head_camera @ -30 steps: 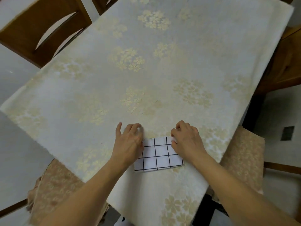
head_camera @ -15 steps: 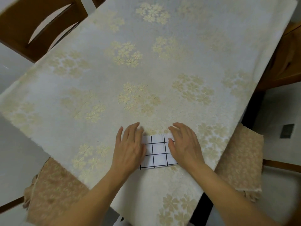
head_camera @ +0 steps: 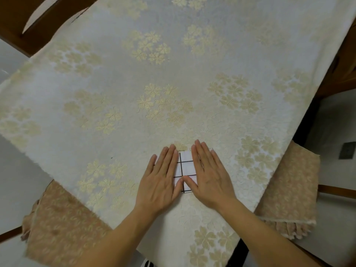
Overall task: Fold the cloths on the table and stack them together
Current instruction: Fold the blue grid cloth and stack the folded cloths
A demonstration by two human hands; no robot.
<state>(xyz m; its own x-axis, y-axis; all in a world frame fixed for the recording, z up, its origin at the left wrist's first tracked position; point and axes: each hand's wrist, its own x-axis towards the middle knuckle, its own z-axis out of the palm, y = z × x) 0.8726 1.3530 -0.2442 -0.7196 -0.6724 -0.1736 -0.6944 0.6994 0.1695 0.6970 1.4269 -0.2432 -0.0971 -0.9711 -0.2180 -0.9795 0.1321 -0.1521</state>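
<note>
Folding looks nearly finished on the white cloth with a black grid (head_camera: 185,167), a small packet near the table's near edge on the cream floral tablecloth (head_camera: 115,78). No other cloths or stack show. Left hand (head_camera: 162,183) and right hand (head_camera: 209,175) press it flat, fingers straight, thumbs touching.

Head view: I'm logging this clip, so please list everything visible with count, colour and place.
checked cloth: one, white with black grid lines, folded small, near table edge, mostly under both hands
tablecloth: one, cream with gold flower clusters, covering the table
seat cushions: two, tan floral, on chairs below the table's near corner, one on each side
wooden chairs: parts of several, brown, around the table
floor: pale grey, left and right
left hand: one, flat, fingers straight, pressing the cloth
right hand: one, flat, fingers straight, pressing the cloth
</note>
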